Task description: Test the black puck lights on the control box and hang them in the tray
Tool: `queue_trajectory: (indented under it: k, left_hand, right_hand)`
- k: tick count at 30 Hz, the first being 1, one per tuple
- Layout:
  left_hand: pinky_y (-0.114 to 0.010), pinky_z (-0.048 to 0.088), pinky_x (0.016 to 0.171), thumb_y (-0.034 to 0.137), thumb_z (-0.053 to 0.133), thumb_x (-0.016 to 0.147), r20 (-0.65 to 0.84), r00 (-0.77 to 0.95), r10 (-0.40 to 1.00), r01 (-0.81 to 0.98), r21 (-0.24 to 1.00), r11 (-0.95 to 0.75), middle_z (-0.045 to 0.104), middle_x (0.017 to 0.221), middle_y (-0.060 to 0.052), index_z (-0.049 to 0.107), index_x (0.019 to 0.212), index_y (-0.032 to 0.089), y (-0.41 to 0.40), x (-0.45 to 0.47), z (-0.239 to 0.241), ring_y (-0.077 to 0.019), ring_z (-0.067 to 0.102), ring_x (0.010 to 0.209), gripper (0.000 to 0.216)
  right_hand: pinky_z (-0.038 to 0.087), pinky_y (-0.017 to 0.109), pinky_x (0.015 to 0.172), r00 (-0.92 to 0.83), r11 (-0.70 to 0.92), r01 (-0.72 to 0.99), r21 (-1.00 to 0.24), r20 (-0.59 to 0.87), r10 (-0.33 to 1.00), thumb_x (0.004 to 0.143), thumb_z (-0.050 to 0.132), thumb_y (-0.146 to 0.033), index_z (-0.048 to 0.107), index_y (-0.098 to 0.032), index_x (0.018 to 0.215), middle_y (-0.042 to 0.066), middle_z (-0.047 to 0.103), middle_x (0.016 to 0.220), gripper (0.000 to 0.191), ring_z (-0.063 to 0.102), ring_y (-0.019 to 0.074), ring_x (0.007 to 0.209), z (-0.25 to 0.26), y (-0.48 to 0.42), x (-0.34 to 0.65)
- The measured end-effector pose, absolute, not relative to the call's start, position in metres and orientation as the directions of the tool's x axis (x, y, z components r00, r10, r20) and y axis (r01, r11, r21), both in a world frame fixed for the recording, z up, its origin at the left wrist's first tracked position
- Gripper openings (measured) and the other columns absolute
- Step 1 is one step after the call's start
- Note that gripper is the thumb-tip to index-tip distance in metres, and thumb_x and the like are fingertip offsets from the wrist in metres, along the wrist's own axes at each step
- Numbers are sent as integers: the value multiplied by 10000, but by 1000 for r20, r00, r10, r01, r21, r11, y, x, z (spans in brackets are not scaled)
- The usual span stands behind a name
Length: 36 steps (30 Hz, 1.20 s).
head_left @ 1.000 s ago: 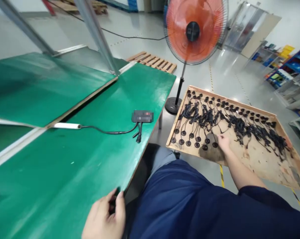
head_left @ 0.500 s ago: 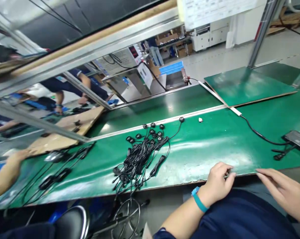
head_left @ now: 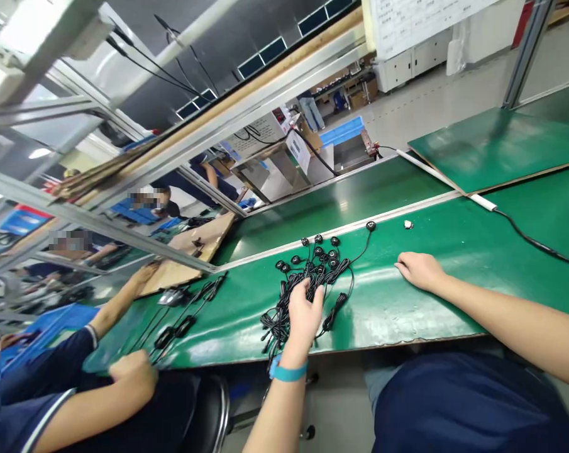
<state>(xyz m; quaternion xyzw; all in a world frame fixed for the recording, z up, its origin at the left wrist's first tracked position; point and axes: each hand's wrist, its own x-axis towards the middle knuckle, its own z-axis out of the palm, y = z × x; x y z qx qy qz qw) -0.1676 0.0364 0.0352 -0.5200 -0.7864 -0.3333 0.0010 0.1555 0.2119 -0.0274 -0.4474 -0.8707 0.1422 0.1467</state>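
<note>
A tangled pile of black cables (head_left: 284,314) with round black button-like ends (head_left: 332,254) lies on the green-topped bench. My left hand (head_left: 303,318), with a blue band on its wrist, is over the front of this pile. Its thumb and forefinger are apart with no cable gripped between them; the other fingers are partly hidden. Farther right, my right hand (head_left: 420,270) is low over the bench top, palm down, its fingers curled together and nothing showing in them. Just beyond it sits a small white piece (head_left: 408,224).
At left, a co-worker's arms (head_left: 119,305) reach over the bench beside more black cables (head_left: 173,333) and a brown board (head_left: 190,251). A white cable cover (head_left: 435,173) crosses toward the back right. A black chair (head_left: 209,409) stands below the front edge.
My left hand has moved left and forward, from the bench's front edge to the cable pile. My right hand has reached forward over the bench and its fingers have curled. The view has shifted.
</note>
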Motion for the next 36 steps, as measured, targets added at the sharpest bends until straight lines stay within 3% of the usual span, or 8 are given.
queue_trajectory:
  k: [4, 8, 14, 21, 26, 28, 33, 36]
  left_hand:
    - [-467, 436, 1104, 525, 514, 943, 258, -470, 844, 873, 279, 400, 655, 1282, -215, 607, 1275, 88, 76, -209, 40, -332, 586, 1248, 557]
    - [-457, 478, 1007, 515, 549, 911, 111, -530, 841, 845, 156, 512, 701, 1136, -235, 674, 1121, 82, 115, -235, 36, -360, 633, 1145, 497]
    - [-371, 512, 837, 358, 590, 857, -9, -536, 844, 837, 124, 533, 728, 821, -131, 626, 731, 197, 133, -248, 30, -299, 700, 903, 208]
    - [-380, 515, 843, 328, 275, 996, 61, -640, 766, 756, 227, 613, 736, 841, -141, 547, 909, 203, 122, -251, 41, -277, 718, 879, 312]
    - [-349, 526, 769, 354, 206, 1018, 16, -668, 744, 717, 283, 637, 716, 764, -92, 494, 942, 211, 117, -252, 46, -238, 715, 738, 331]
    - [-339, 514, 736, 361, 248, 1014, -12, -652, 758, 728, 271, 630, 706, 764, -79, 491, 913, 218, 118, -250, 46, -231, 701, 710, 299]
    - [-303, 455, 703, 371, 624, 855, -98, -555, 826, 808, 171, 563, 646, 715, -24, 497, 772, 230, 119, -239, 46, -218, 645, 734, 207]
    - [-290, 436, 685, 281, 655, 802, -128, -535, 835, 830, 105, 548, 641, 724, -20, 522, 783, 221, 121, -235, 48, -210, 637, 727, 147]
  right_hand:
    - [400, 287, 724, -581, 581, 716, -388, 131, 803, 1020, 503, -316, 681, -201, 978, 84, 724, 995, 215, 656, 216, 898, -29, 210, 153]
    - [391, 286, 721, -595, 599, 685, -414, 156, 788, 1021, 503, -292, 675, -196, 956, 73, 720, 956, 207, 655, 213, 879, -32, 212, 158]
    - [369, 273, 699, -586, 582, 629, -516, 177, 790, 1010, 538, -293, 676, -208, 935, 45, 728, 905, 179, 655, 193, 841, -38, 218, 156]
    - [359, 277, 676, -574, 536, 551, -639, 175, 800, 988, 558, -297, 675, -217, 899, 19, 723, 846, 168, 632, 172, 765, -42, 224, 155]
    - [362, 278, 670, -587, 518, 496, -697, 171, 791, 975, 561, -299, 669, -220, 865, 9, 707, 787, 173, 626, 174, 743, -41, 228, 156]
    - [366, 280, 669, -595, 504, 466, -727, 164, 787, 963, 569, -293, 671, -219, 855, 9, 703, 774, 166, 623, 177, 734, -41, 230, 157]
    - [365, 282, 671, -613, 483, 431, -762, 145, 776, 949, 585, -269, 674, -212, 838, 15, 708, 786, 154, 621, 179, 739, -38, 233, 157]
    - [356, 279, 664, -614, 479, 446, -756, 131, 778, 948, 596, -256, 679, -213, 844, 18, 714, 796, 140, 625, 179, 745, -36, 231, 156]
